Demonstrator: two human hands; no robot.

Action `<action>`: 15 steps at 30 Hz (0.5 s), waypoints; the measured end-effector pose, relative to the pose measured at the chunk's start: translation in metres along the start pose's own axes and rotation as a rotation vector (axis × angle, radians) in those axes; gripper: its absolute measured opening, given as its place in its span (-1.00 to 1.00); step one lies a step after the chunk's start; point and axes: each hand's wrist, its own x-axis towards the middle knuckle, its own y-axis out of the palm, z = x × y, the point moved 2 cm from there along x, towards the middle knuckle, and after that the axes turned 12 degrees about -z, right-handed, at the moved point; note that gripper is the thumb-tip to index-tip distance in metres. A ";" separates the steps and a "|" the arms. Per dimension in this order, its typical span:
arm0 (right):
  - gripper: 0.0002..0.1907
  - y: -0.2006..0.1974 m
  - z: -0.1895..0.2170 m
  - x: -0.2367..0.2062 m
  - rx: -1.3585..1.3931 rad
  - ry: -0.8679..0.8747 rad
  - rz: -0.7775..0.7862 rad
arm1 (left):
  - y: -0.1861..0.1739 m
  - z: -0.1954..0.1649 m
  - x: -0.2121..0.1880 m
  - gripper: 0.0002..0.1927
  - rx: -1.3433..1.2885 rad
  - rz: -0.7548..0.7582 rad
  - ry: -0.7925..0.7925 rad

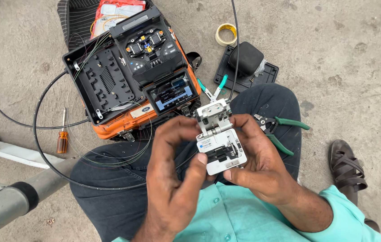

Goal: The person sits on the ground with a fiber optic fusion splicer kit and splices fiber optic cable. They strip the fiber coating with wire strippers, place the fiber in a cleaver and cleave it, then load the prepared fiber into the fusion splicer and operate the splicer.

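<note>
While the lap is crowded, a small white hinged tool (221,143) is held up over the knees from both sides, lid flipped open toward the top. The left hand (172,179) is curled round its left edge, thumb laid across the lower left corner, fingers bent up near the hinge. The right hand (257,161) is wrapped round the right edge, fingers closed under the base. Just past the top edge of the tool, an orange and black machine (154,71) with a small lit screen is seen, nearly touching it. Green-handled pliers (282,132) are rested on the right thigh, close beside the right hand. An orange screwdriver (62,134) is left on the concrete well off to the left, with thin cable (42,148) looped around. A tape roll (226,34) is parked far up top. Open concrete is seen mostly to the right.
</note>
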 end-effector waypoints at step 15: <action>-0.13 -0.003 0.000 -0.004 0.042 0.070 -0.001 | -0.012 -0.017 0.003 -0.52 0.366 0.184 0.583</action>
